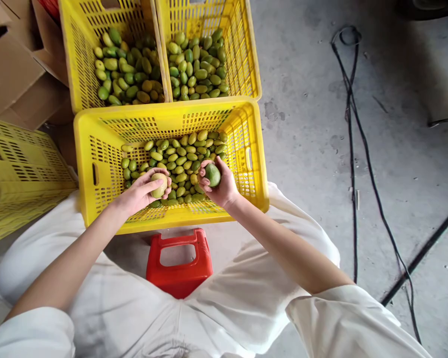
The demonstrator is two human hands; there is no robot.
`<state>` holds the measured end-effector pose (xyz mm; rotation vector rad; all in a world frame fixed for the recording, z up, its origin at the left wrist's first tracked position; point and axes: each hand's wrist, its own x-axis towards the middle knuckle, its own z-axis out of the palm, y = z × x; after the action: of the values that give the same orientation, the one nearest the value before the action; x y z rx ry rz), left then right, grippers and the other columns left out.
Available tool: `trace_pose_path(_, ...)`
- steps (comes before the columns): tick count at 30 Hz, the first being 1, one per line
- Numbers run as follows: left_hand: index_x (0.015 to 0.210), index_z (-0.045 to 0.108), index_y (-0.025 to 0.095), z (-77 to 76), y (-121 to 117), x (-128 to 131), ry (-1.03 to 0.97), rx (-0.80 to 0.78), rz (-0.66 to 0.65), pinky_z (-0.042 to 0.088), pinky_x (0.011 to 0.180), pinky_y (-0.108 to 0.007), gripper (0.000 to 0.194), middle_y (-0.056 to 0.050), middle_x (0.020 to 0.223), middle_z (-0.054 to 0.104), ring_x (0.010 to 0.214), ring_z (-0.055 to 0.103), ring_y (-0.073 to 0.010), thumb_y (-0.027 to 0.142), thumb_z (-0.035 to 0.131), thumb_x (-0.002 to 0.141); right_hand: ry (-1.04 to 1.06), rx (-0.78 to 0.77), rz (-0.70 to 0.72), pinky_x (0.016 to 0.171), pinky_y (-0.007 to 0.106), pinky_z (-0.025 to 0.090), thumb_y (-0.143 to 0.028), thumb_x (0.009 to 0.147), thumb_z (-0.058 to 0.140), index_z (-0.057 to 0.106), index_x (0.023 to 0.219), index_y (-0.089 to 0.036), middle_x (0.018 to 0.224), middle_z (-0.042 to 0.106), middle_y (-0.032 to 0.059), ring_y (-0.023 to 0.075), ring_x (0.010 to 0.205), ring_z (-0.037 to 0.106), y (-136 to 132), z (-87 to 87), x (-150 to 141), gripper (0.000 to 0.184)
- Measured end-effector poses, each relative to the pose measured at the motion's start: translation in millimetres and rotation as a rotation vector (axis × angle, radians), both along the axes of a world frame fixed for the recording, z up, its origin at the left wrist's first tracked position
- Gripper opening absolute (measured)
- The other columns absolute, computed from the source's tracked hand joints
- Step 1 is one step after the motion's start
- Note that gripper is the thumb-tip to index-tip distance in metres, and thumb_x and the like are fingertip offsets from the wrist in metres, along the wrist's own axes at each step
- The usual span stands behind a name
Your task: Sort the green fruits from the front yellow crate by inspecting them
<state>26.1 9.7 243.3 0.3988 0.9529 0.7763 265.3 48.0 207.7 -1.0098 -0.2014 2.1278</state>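
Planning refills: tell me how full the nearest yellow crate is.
Partly full: the nearest yellow crate has fruit low inside, its slotted walls bare above.

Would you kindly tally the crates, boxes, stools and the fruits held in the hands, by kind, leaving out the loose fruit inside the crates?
Yellow crates: 4, the nearest one in front of the person.
Cardboard boxes: 1, perhaps more in the pile.
Red stool: 1.
Held fruits: 2, a yellowish fruit in the left hand and a green fruit in the right hand.
Total: 8.
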Motion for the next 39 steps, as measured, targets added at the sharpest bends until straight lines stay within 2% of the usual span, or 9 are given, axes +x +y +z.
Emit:
trace_pose_path(4, 0.102, 0.073, 0.016, -2.4, 2.1, -1.8, -0.066, -0.056, 0.004, 0.061, 0.07, -0.03, 0.033, -0.009, 0.095, 0.073, 0.081, 0.072, -0.0203, 0.031, 0.085, 0.076, 0.028, -0.034, 0.023, 0.054, 0.025, 0.053, -0.043, 0.094, 0.06, 0.067, 0.099, -0.02, 0.086, 0.07, 0.0064, 0.0192, 0.076, 0.065, -0.5, 8.3, -2.5, 0.024)
trace_pose_path(7, 0.106, 0.074, 0.016, -2.7, 3.0, -2.4, -0.093, -0.096, 0.026, 0.063, 0.078, -0.033, 0.035, -0.01, 0.099, 0.075, 0.089, 0.075, -0.0227, 0.027, 0.082, 0.074, 0.05, -0.076, 0.037, 0.065, 0.028, 0.059, -0.034, 0.089, 0.064, 0.068, 0.101, -0.02, 0.089, 0.071, 0.0066, 0.0205, 0.084, 0.068, -1.1, 14.8, -5.5, 0.019)
trace_pose_path(12, 0.113, 0.072, 0.017, -1.7, 2.2, -1.2, -0.013, -0.035, 0.065, 0.063, 0.083, -0.031, 0.041, -0.008, 0.097, 0.075, 0.088, 0.075, -0.0203, 0.028, 0.089, 0.078, 0.106, -0.023, 0.027, 0.05, 0.017, 0.045, -0.026, 0.081, 0.076, 0.063, 0.098, -0.022, 0.083, 0.062, -0.0015, 0.0097, 0.064, 0.053, -0.9, 17.1, -5.3, 0.022)
trace_pose_path(17, 0.108, 0.071, 0.02, 0.2, 0.9, -1.6, -0.024, 0.003, 0.02, 0.052, 0.057, -0.023, 0.045, -0.004, 0.091, 0.07, 0.067, 0.065, -0.013, 0.036, 0.096, 0.074, 0.057, 0.088, 0.101, 0.043, 0.014, 0.029, -0.025, 0.073, 0.086, 0.06, 0.097, -0.024, 0.092, 0.064, -0.0022, 0.0062, 0.061, 0.047, -0.9, 18.1, -4.3, 0.035)
trace_pose_path(22, 0.121, 0.07, 0.022, 1.3, 1.2, -0.2, 0.005, -0.007, 0.04, 0.057, 0.068, -0.025, 0.048, -0.007, 0.104, 0.072, 0.088, 0.071, -0.0182, 0.023, 0.088, 0.076, -0.012, 0.162, 0.167, 0.059, 0.021, 0.047, -0.024, 0.073, 0.082, 0.068, 0.108, -0.026, 0.101, 0.07, -0.0008, 0.0104, 0.071, 0.058, -5.1, 21.4, -8.5, 0.038)
trace_pose_path(26, 0.132, 0.068, 0.025, -0.3, 2.2, 0.1, 0.033, -0.014, 0.052, 0.06, 0.081, -0.027, 0.063, -0.005, 0.112, 0.074, 0.095, 0.072, -0.0179, 0.014, 0.085, 0.073, 0.019, 0.142, 0.246, 0.069, 0.025, 0.054, -0.015, 0.065, 0.08, 0.07, 0.122, -0.028, 0.117, 0.074, 0.0006, 0.0157, 0.085, 0.069, -7.4, 19.5, -10.5, 0.059)
trace_pose_path(31, 0.111, 0.072, 0.021, -5.6, 4.3, -1.1, 0.138, -0.024, 0.134, 0.058, 0.074, -0.027, 0.048, -0.006, 0.101, 0.075, 0.09, 0.073, -0.0193, 0.016, 0.093, 0.068, -0.042, 0.167, 0.213, 0.066, 0.025, 0.053, -0.02, 0.069, 0.089, 0.062, 0.118, -0.029, 0.115, 0.075, -0.0002, 0.015, 0.081, 0.07, -8.9, 17.8, -10.8, 0.058)
trace_pose_path(34, 0.102, 0.073, 0.019, -8.4, 5.5, -0.4, 0.149, 0.013, 0.18, 0.053, 0.065, -0.025, 0.046, -0.007, 0.095, 0.076, 0.081, 0.069, -0.0177, 0.025, 0.097, 0.064, -0.054, 0.2, 0.21, 0.06, 0.023, 0.048, -0.029, 0.065, 0.096, 0.058, 0.106, -0.027, 0.103, 0.075, -0.0006, 0.0124, 0.07, 0.063, -9.1, 17.4, -10.5, 0.055)
trace_pose_path(39, 0.085, 0.073, 0.016, -8.5, 6.4, 2.4, 0.155, 0.073, 0.18, 0.041, 0.05, -0.02, 0.051, -0.003, 0.07, 0.066, 0.058, 0.052, -0.01, 0.06, 0.091, 0.068, -0.064, 0.222, 0.199, 0.052, 0.022, 0.037, -0.053, 0.064, 0.098, 0.061, 0.104, -0.023, 0.09, 0.071, 0.0, 0.0083, 0.06, 0.044, -7.3, 13.6, -10.0, 0.062)
